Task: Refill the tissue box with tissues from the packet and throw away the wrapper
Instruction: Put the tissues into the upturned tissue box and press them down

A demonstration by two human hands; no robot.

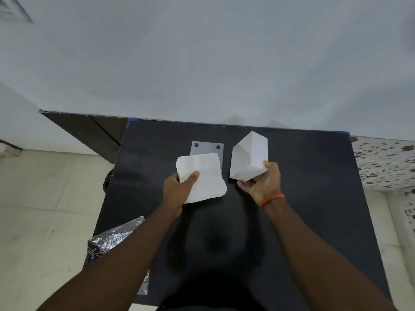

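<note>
Item: tissue stack (202, 176), pinched in my left hand (177, 189) above table (303, 198). Tissue box (249, 158), tilted, gripped by my right hand (265, 180). Wrapper (112, 241) at table's left edge. Rec: square stack w/ box opening, slide in flat.

black table (303, 198) | pale wall (202, 63) | speckled floor (386, 160) | cream tiles (45, 209)

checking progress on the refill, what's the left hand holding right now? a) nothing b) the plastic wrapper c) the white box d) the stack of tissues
d: the left hand grips the stack of tissues, while the right hand holds the white box.
</note>
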